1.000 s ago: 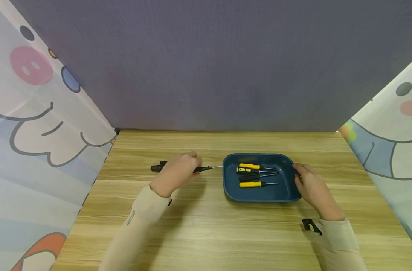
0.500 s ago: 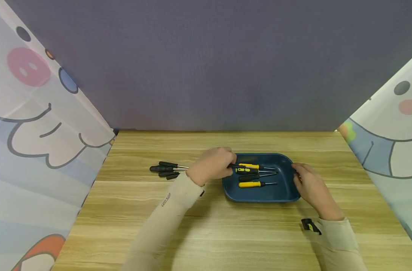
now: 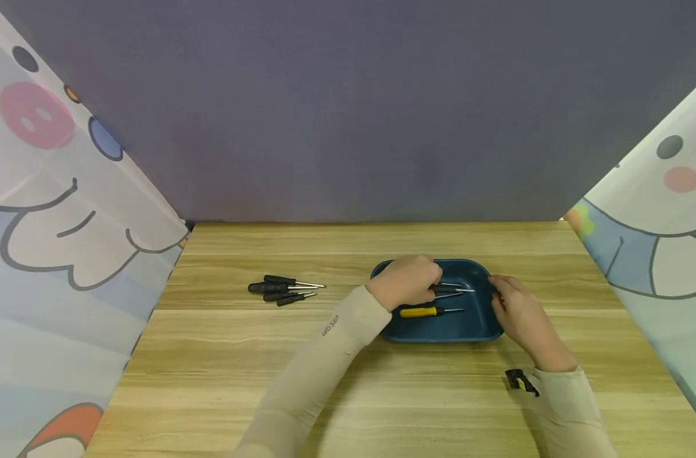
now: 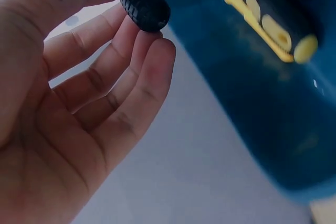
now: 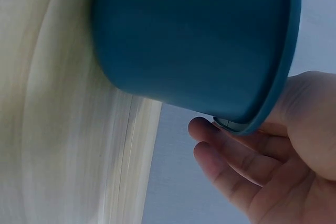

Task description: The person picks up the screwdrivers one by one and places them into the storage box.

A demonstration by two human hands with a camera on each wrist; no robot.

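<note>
My left hand (image 3: 408, 280) is over the left part of a dark blue tray (image 3: 445, 340). It pinches a black-handled screwdriver (image 4: 146, 4) by the handle between thumb and fingers, the shaft pointing right. Inside the tray lies a yellow-handled screwdriver (image 3: 418, 312). A black-and-yellow screwdriver (image 4: 268, 24) shows in the left wrist view; other screwdrivers there are partly hidden beneath the left hand. At the tray's right end my right hand (image 3: 522, 318) grips the rim, with fingertips against the outside in the right wrist view; its thumb is largely hidden there.
Several black-handled screwdrivers (image 3: 279, 288) lie bunched on the wooden table (image 3: 222, 381), left of the tray. A grey panel (image 3: 348, 114) rises behind the table. Cartoon-printed curtains (image 3: 67, 331) hang at both sides.
The left hand has carried the black screwdriver rightward from the bunch on the table to over the tray. My right hand has stayed at the tray's right rim.
</note>
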